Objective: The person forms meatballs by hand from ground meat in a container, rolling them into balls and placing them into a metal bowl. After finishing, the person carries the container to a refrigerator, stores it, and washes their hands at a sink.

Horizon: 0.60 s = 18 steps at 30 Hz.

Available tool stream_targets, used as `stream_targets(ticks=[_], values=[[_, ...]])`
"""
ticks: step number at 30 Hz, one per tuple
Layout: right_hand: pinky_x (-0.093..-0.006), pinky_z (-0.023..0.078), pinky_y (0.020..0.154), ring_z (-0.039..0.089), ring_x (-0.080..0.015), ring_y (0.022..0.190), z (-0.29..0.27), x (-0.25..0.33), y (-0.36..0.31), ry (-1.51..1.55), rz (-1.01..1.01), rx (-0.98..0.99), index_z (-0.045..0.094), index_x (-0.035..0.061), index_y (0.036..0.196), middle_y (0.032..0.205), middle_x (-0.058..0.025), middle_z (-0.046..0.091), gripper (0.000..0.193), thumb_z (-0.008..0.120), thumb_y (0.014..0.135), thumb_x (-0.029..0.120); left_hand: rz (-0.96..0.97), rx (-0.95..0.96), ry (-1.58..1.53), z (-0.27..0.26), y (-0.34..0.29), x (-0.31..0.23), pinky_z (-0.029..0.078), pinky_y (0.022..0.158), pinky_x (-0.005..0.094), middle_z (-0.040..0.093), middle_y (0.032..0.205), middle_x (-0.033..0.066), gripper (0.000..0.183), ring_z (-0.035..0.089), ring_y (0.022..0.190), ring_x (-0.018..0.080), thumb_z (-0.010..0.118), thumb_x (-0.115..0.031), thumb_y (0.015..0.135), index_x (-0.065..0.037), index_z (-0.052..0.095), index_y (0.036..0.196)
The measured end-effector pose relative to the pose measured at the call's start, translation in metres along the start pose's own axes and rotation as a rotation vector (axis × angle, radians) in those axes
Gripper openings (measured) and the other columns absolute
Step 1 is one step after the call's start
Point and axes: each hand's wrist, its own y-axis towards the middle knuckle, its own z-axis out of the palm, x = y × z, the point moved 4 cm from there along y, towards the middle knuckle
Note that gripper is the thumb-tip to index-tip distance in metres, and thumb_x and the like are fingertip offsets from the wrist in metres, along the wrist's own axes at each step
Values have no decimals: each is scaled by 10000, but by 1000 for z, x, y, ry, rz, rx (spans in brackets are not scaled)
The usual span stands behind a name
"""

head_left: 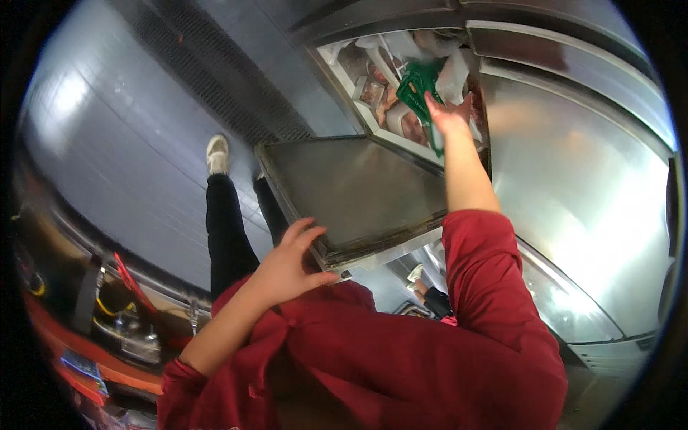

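My right hand (450, 116) reaches into an open steel freezer compartment, its thumb and fingers apart. Against its thumb side lies a crumpled green plastic bag (419, 84); I cannot make out a grip on it. Around the bag are white containers and clear wrappings with reddish, meat-like pieces (412, 127), partly hidden by the bag and my hand. The compartment's door (351, 190) stands swung out toward me, a grey panel with a dark seal round its rim. At the door's near corner is my left hand (290, 264), fingers spread, holding nothing.
To the right runs a large steel door panel (573, 165). A dark floor grate (208, 64) crosses the grey floor (107, 143) at the far left. At lower left stands a counter with a red-handled tool (132, 281) and metal containers (136, 330).
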Motion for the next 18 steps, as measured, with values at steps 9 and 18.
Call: stream_targets(ticks=[9,18], values=[[-363,493,847,615,-250,955,-50,-9,-286,-563,1,532,420,28,1309,1151,-168,588,427,388,981,300,-67,-268,-294,-17,33,-35,466,824,289,513,1202,129,689,473,1131,175,723,-195,793,-24,337,1338],[-285,508,687,611,-160,810,-399,-118,-385,-774,-152,-256,533,3,1178,966,-90,638,374,542,906,258,17,-478,-269,-67,175,-123,491,704,426,456,1234,118,709,577,908,325,660,-341,831,-119,257,1370]])
